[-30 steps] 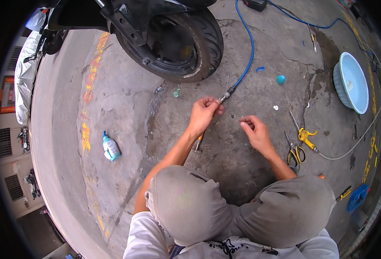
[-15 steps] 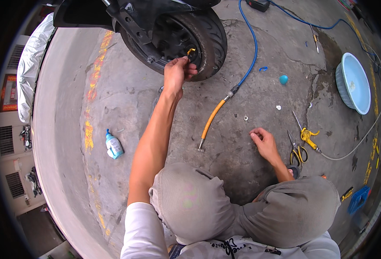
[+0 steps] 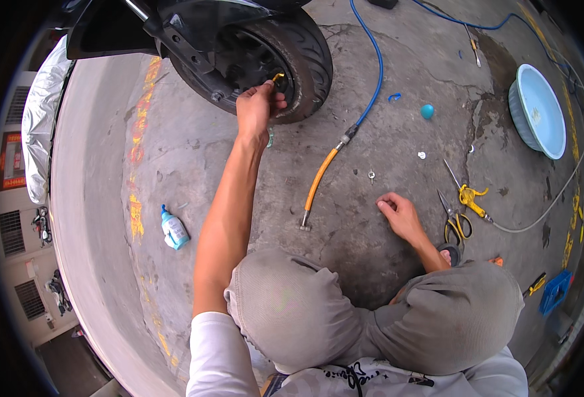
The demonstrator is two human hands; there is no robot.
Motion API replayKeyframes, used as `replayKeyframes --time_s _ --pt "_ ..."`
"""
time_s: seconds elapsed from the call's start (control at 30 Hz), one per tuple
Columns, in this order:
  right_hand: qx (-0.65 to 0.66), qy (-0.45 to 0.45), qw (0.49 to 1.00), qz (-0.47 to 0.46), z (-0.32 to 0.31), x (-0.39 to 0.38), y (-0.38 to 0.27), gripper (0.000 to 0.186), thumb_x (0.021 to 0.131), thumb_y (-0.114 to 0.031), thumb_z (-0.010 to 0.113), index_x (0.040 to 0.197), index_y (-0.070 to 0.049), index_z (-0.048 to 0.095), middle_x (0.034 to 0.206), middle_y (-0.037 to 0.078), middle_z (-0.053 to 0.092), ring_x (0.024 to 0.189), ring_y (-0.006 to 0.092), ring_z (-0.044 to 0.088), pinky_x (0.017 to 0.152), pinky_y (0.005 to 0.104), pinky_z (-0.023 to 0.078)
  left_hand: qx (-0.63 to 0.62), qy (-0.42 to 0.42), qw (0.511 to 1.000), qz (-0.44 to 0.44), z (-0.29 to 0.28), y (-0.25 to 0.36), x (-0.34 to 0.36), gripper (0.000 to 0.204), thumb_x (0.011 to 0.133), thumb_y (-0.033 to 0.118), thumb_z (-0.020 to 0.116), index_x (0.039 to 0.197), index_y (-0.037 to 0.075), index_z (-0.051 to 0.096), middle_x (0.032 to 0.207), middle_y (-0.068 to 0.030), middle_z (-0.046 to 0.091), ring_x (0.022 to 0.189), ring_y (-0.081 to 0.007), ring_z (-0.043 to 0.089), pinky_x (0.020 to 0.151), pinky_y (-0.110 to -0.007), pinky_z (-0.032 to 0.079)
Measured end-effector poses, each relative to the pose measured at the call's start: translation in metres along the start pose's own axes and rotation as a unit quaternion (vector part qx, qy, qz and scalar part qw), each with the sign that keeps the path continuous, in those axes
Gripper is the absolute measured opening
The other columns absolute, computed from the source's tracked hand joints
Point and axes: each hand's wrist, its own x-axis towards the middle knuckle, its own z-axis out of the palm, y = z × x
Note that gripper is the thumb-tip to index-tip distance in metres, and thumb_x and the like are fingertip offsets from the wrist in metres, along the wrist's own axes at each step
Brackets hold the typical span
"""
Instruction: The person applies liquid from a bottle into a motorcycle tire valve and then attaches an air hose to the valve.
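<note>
Status: left hand [image 3: 259, 109] is up at the scooter wheel [image 3: 313, 69], thumb and fingertips pinched on the end of the gold valve stem [image 3: 278, 77]. Stem is on the rim, angled out to the side. Can't tell if a cap or other small part is between the fingers.

Right hand [image 3: 399, 215]: nothing visible in it, fingers loosely curled, just above the concrete, near a small metal piece [image 3: 371, 175].

Done, as far as it shows: wheel is mounted, tyre on the rim; orange hose [image 3: 316, 182] is coupled to the blue air line [image 3: 377, 76].

Not done: hose's metal chuck [image 3: 304, 227] lies free on the ground, well apart from the stem. Tyre pressure: can't tell.

Yellow blow gun [image 3: 469, 196] and scissors [image 3: 451, 214] lie right of the right hand, neither in use.
</note>
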Motion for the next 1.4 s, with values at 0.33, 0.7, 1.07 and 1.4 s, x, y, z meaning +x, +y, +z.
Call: replayKeyframes --time_s 0.33,0.7,1.07,1.4 --pt "-0.236 0.079 0.964 -0.098 0.004 0.059 -0.018 0.024 0.091 -0.025 0.073 0.099 -0.001 0.071 0.099 0.018 0.073 0.088 0.0398 0.071 0.078 0.0483 0.056 0.136 -0.046 0.984 0.105 0.027 -0.081 -0.065 0.035 0.102 0.029 0.066 0.086 -0.002 0.066 0.071 -0.0058 0.068 0.063 -0.0117 0.061 0.06 -0.031 0.049" --pt "-0.129 0.022 0.99 -0.051 0.003 0.058 -0.028 0.029 0.089 -0.028 0.073 0.097 0.0 0.072 0.081 0.02 0.073 0.076 0.0378 0.072 0.072 0.0491 0.056 0.345 -0.286 0.891 0.074 0.037 -0.122 -0.115 0.029 0.093 0.015 0.073 0.121 0.006 0.073 0.097 -0.0116 0.075 0.091 -0.0279 0.073 0.085 -0.04 0.057" --pt "0.212 -0.012 0.976 0.047 0.009 0.044 -0.042 0.03 0.107 -0.027 0.061 0.104 0.002 0.065 0.077 0.005 0.064 0.065 0.0116 0.062 0.061 0.0289 0.052 0.081 -0.15 0.985 0.03 0.042 -0.078 -0.092 0.011 0.097 0.004 0.071 0.105 -0.002 0.073 0.092 -0.0065 0.074 0.074 -0.0099 0.063 0.066 -0.026 0.052" --pt "0.217 -0.034 0.97 0.1 0.018 0.011 0.001 0.032 0.106 -0.028 0.062 0.086 -0.003 0.061 0.074 0.003 0.062 0.064 0.0103 0.06 0.059 0.0279 0.05 -0.283 0.076 0.956 0.009 0.008 -0.021 -0.029 0.021 0.097 -0.001 0.07 0.116 -0.005 0.062 0.104 -0.0117 0.07 0.086 -0.0177 0.072 0.076 -0.024 0.063"
